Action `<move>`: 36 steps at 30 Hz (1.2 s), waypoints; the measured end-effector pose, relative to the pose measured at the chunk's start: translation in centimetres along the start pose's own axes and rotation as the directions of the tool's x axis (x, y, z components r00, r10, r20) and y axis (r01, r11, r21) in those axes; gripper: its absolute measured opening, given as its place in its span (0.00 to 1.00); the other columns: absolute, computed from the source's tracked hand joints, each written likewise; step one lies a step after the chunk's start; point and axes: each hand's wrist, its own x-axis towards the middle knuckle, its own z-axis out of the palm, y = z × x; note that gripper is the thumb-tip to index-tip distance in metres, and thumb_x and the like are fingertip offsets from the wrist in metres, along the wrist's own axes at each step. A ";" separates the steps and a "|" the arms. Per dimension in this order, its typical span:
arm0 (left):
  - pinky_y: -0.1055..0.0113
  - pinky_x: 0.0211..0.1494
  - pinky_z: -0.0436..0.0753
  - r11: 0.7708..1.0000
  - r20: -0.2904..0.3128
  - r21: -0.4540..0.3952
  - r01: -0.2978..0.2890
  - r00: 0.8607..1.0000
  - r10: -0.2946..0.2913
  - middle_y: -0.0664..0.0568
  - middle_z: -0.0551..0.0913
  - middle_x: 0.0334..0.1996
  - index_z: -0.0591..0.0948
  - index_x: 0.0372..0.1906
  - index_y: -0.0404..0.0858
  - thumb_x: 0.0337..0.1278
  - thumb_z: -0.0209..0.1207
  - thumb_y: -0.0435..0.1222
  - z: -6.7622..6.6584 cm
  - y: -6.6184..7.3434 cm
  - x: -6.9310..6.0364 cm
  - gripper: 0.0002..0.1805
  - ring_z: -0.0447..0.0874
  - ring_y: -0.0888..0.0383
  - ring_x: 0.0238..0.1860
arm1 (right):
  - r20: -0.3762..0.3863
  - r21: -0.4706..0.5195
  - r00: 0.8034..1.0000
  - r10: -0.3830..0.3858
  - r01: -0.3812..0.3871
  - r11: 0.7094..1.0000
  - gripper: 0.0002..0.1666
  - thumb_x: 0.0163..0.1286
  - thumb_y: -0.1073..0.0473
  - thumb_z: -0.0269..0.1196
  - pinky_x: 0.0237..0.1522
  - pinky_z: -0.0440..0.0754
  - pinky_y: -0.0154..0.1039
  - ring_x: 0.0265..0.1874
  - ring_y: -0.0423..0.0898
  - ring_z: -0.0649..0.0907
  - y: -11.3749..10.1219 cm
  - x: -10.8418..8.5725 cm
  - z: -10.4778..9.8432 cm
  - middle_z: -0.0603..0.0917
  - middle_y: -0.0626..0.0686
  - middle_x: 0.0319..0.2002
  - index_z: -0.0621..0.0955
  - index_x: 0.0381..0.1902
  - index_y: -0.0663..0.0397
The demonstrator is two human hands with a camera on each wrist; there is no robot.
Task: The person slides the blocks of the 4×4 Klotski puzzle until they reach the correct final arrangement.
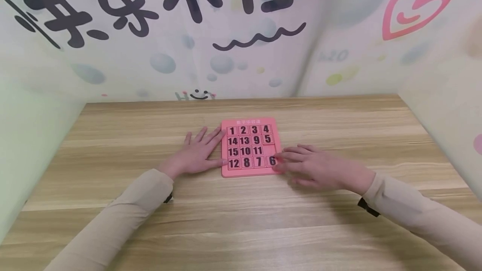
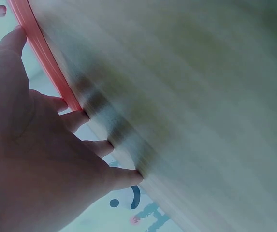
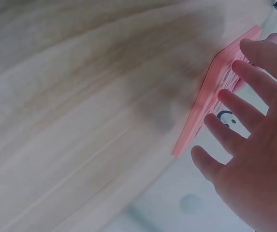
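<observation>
A pink sliding number puzzle (image 1: 250,173) lies flat on the table, its numbered tiles set in rows inside a frame. Its top row reads 1, 2, 3, 4. In the right column a gap shows below tile 5 (image 1: 267,139) and above tile 6 (image 1: 272,161). My left hand (image 1: 196,154) is spread at the puzzle's left side, with thumb and index finger against the frame and the other fingertips on the table. Over the right edge, beside tile 6, reach the loosely extended fingers of my right hand (image 1: 320,166); whether they touch the tile cannot be told.
The wood-grain table (image 1: 226,229) runs back to a pale printed wall (image 1: 256,70) with dark characters and a pink heart (image 1: 414,9). Light side walls stand at left and right. A small black object (image 1: 368,207) sits at the right sleeve's cuff.
</observation>
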 end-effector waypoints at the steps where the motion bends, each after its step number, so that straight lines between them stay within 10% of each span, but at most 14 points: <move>1: 0.33 0.67 0.32 1.000 0.000 0.001 -0.001 1.000 0.001 0.49 0.39 0.77 0.45 0.78 0.43 0.63 0.50 0.61 0.0 0.0 0.0 0.48 0.32 0.38 0.74 | 0.002 -0.001 1.000 0.007 -0.007 1.000 0.31 0.72 0.48 0.56 0.67 0.58 0.61 0.68 0.58 0.65 0.0 0.0 0.0 0.68 0.56 0.69 0.70 0.70 0.47; 20: 0.34 0.67 0.32 1.000 0.012 -0.005 0.004 1.000 -0.004 0.50 0.37 0.77 0.43 0.78 0.45 0.63 0.48 0.63 0.0 0.0 0.0 0.48 0.31 0.39 0.74 | 0.003 0.061 0.991 0.137 -0.137 0.989 0.30 0.71 0.50 0.58 0.68 0.54 0.62 0.67 0.60 0.65 1.1 1.3 0.0 0.67 0.58 0.69 0.71 0.69 0.49; 36: 0.34 0.67 0.32 1.000 0.012 0.004 0.003 1.000 -0.003 0.51 0.37 0.77 0.43 0.78 0.45 0.64 0.48 0.63 0.0 -0.1 0.1 0.48 0.31 0.39 0.74 | -0.010 0.070 1.000 0.027 -0.027 0.997 0.32 0.74 0.46 0.53 0.69 0.54 0.58 0.69 0.57 0.62 -1.3 2.8 0.6 0.65 0.55 0.70 0.67 0.71 0.51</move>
